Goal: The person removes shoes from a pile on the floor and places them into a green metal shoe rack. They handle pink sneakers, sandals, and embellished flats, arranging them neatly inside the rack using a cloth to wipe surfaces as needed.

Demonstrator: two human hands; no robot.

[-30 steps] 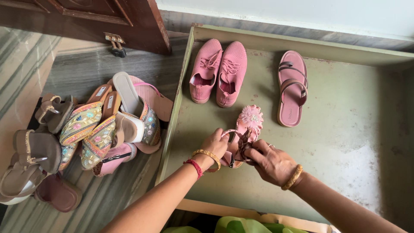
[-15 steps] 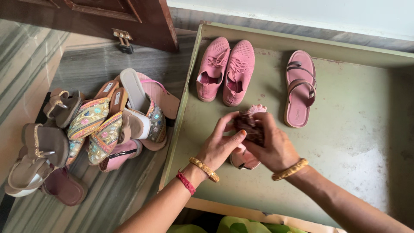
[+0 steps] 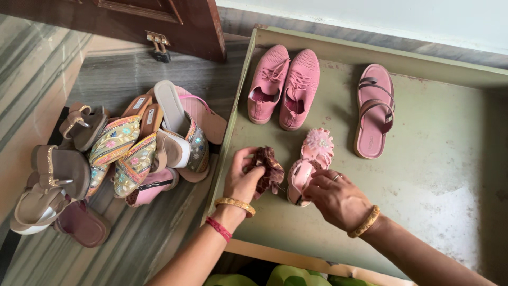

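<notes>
Half a second ago both my hands were bunched together over the flowered sandal (image 3: 312,164); now they have parted. My left hand (image 3: 242,182) has drawn away toward the tray's (image 3: 241,100) left rim, fingers closed around a crumpled brown rag (image 3: 269,168), probably for wiping. My right hand (image 3: 336,197) pinches the sandal's heel end, steadying it on the tray floor just below the pink sneakers (image 3: 284,87).

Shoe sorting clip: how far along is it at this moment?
Done: pink sneakers and a pink sandal lie in the green tray. In hand: right hand on a small pink flowered sandal, left hand gripping a dark brown piece. Left: the pile of sandals on the floor.
</notes>
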